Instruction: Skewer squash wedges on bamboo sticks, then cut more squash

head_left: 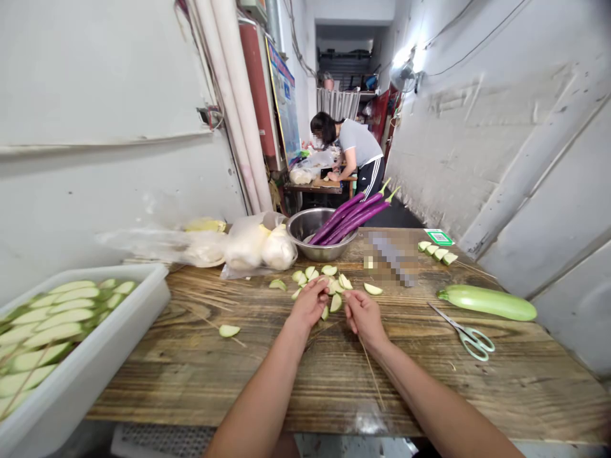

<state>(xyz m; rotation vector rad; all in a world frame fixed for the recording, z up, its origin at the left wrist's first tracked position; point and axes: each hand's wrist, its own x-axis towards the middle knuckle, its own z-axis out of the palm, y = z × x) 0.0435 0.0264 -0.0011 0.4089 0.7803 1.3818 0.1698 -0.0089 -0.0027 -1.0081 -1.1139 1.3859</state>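
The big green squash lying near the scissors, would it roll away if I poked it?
The squash might roll if pushed from its long side, since it looks rounded and nothing visible props it. It would probably feel stiff, because it lies straight without sagging. Its skin looks smooth and shiny, so it may be a bit slippery in your fingers.

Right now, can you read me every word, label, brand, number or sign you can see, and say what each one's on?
No text is readable here.
Green-and-white card on the wooden table: a QR code; any lettering is too small.
Blue poster on the left: printing, too blurred to read.
Dark trousers of the person ahead: a small white mark, too small to make out.
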